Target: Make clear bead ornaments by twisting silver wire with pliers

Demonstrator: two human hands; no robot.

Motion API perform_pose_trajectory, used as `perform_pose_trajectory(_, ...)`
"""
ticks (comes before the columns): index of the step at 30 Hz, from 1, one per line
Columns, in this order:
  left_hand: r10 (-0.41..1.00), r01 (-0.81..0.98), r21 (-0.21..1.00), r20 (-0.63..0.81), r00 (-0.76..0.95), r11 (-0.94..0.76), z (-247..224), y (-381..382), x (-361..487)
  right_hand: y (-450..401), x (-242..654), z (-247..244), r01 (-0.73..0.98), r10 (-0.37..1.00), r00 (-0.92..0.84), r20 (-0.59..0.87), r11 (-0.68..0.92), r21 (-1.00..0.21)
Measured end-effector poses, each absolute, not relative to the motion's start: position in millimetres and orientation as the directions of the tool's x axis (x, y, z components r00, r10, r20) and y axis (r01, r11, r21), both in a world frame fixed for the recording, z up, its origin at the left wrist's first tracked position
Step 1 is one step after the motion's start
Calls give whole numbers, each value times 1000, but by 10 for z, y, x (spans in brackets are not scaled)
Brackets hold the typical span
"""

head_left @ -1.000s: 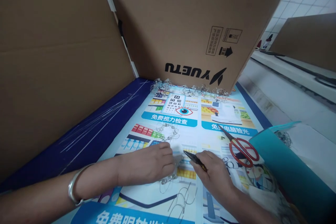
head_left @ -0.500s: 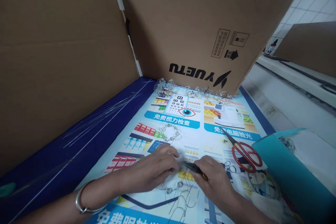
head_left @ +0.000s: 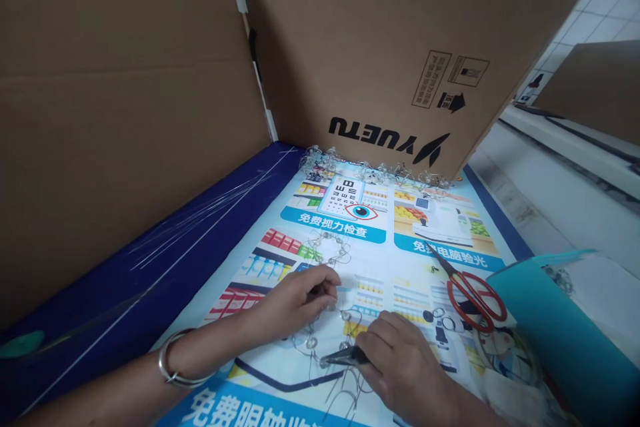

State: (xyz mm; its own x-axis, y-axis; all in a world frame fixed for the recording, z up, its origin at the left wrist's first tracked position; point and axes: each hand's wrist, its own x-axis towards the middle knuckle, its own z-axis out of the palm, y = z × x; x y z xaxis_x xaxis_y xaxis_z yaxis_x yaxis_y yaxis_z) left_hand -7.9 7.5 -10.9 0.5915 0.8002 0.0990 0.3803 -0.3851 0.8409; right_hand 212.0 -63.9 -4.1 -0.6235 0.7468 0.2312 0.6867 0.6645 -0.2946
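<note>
My left hand (head_left: pixel 311 295) is closed, fingertips pinched on the upper edge of a beaded wire ring (head_left: pixel 311 343) with clear round beads and loose wire ends. My right hand (head_left: pixel 403 367) is wrapped round the dark handles of a pair of pliers (head_left: pixel 345 356). The pliers point left, their tips beside the lower beads; whether the jaws grip wire I cannot tell. Below them, several loose curved wires (head_left: pixel 345 395) lie on the printed sheet. Beyond my left hand rests another beaded wire ring (head_left: pixel 330 248).
Red-handled scissors (head_left: pixel 475 300) lie to the right, near a coil of wire (head_left: pixel 507 357) and a teal box (head_left: pixel 565 320). A row of wire pieces (head_left: pixel 375 173) lines the foot of the cardboard panel (head_left: pixel 400 27). Another panel (head_left: pixel 125 113) stands on the left.
The pliers have moved down and left from my left fingertips to the lower beads, with my right hand lower. My left hand has risen slightly. The view has shifted a little.
</note>
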Motion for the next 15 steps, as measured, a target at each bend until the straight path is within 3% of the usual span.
perform_pose_trajectory(9, 817, 513, 707, 160, 554, -486, -98, 101, -50, -635, 2109, -47, 695, 745, -629, 223, 667, -268)
perform_pose_trajectory(15, 841, 573, 671, 144, 521, -470, -128, 94, -58, -579, 2133, -56, 721, 777, -552, 303, 627, -295)
